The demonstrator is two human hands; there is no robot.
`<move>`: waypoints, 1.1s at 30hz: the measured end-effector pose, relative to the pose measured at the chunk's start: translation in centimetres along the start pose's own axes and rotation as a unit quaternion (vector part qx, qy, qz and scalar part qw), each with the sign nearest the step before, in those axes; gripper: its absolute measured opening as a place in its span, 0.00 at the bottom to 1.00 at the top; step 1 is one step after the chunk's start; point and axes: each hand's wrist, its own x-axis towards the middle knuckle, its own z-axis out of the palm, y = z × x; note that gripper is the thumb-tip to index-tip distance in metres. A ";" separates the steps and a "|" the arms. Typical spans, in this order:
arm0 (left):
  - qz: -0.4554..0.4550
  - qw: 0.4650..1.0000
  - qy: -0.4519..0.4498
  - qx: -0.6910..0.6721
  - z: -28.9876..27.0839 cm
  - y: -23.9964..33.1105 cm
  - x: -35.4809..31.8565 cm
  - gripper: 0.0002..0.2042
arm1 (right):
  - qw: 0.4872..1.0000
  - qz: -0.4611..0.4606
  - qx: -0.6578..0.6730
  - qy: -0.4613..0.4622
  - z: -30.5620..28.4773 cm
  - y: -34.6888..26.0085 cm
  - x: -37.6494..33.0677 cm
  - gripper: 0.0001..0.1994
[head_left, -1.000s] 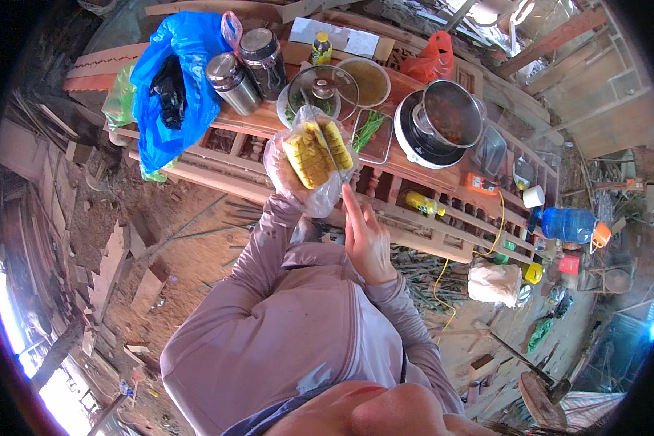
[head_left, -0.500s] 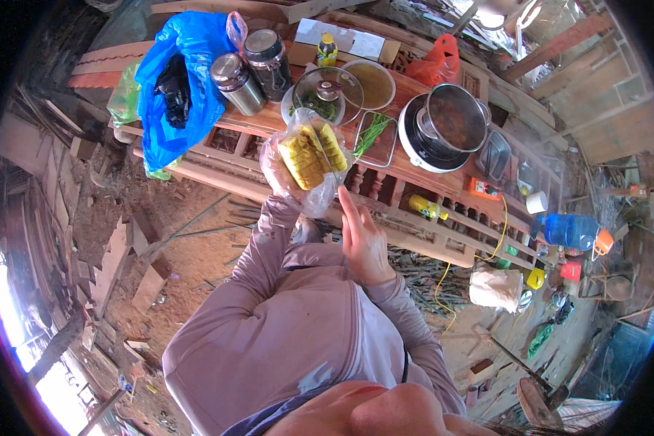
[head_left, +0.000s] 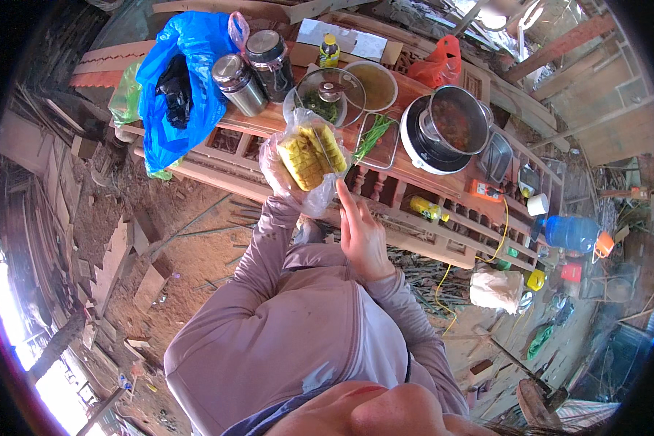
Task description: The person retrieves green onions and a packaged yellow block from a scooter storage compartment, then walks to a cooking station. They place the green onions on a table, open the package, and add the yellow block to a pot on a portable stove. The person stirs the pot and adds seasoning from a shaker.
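Note:
My left hand [head_left: 286, 193], largely covered by clear plastic, supports a plastic bag [head_left: 314, 202] from below. Inside the opened bag is peeled yellow pineapple [head_left: 303, 158] with grooves cut in its surface. My right hand [head_left: 365, 243] is just right of it, index finger stretched toward the fruit. A thin grey knife blade [head_left: 330, 154] runs from that fingertip across the pineapple; the handle is hidden in my right hand. Just beyond the bag, a glass lid [head_left: 349, 93] leans over a bowl of greens [head_left: 318, 106].
A pot of stew [head_left: 454, 120] sits on a cooker [head_left: 423, 156] at the right. Green stalks [head_left: 374, 136] lie in a metal tray beside a bowl of broth [head_left: 374, 83]. Two flasks [head_left: 240, 86] and a blue bag [head_left: 196, 51] stand left. A yellow cable [head_left: 503, 229] hangs off the bench.
My right hand has shifted slightly, its index fingertip now a little higher and closer to the pineapple. My left hand and the bag stay almost in place.

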 end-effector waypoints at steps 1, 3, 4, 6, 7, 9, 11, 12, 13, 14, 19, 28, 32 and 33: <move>-0.002 1.000 -0.002 -0.009 0.0 0.1 0.0 0.17 | 1.000 0.004 -0.002 -0.008 -0.1 0.1 -1.0 0.29; -0.007 1.000 -0.001 -0.021 -0.4 0.2 -0.2 0.18 | 1.000 0.017 -0.007 -0.025 -0.2 0.3 -3.0 0.29; -0.012 1.000 -0.003 -0.022 -0.7 0.1 -0.3 0.18 | 0.999 0.025 -0.011 -0.030 -0.2 0.5 -3.9 0.29; -0.027 1.000 -0.007 -0.012 -1.6 -0.7 -0.5 0.19 | 0.999 0.030 -0.010 -0.031 0.0 0.8 -4.3 0.28; -0.049 0.998 -0.026 -0.020 -1.4 -0.8 -0.7 0.21 | 0.999 0.031 -0.003 -0.020 0.0 0.8 -4.0 0.28; -0.100 0.991 -0.076 -0.053 -1.1 -0.8 -1.3 0.27 | 1.000 0.017 0.002 0.002 0.4 0.9 -2.7 0.30; -0.099 0.994 -0.036 -0.038 1.3 -0.8 -2.0 0.21 | 0.999 -0.010 0.001 0.032 0.9 1.0 -0.9 0.33; -0.094 0.994 -0.034 -0.035 2.2 -0.4 -2.1 0.21 | 0.999 -0.012 -0.002 0.030 1.1 1.2 -1.0 0.33; -0.086 0.995 -0.032 -0.033 2.8 -0.1 -2.1 0.22 | 0.999 -0.017 -0.005 0.027 1.4 1.4 -1.0 0.33; -0.078 0.996 -0.030 -0.031 3.1 0.0 -2.0 0.22 | 0.999 -0.021 -0.008 0.024 1.6 1.5 -1.0 0.33; -0.136 0.988 -0.074 -0.028 4.9 0.0 -3.6 0.27 | 0.999 0.022 -0.025 0.007 1.4 1.5 -2.3 0.29; -0.156 0.981 -0.080 -0.077 2.9 -0.8 -3.1 0.28 | 0.995 0.041 -0.087 -0.011 1.4 2.0 -2.3 0.30; -0.123 0.977 -0.131 -0.118 -1.5 -1.9 -2.2 0.27 | 0.997 0.063 -0.022 -0.029 1.0 1.8 -1.8 0.29; -0.122 0.978 -0.130 -0.112 -2.7 -1.9 -1.7 0.27 | 1.000 0.026 0.003 0.006 1.2 2.1 -1.6 0.29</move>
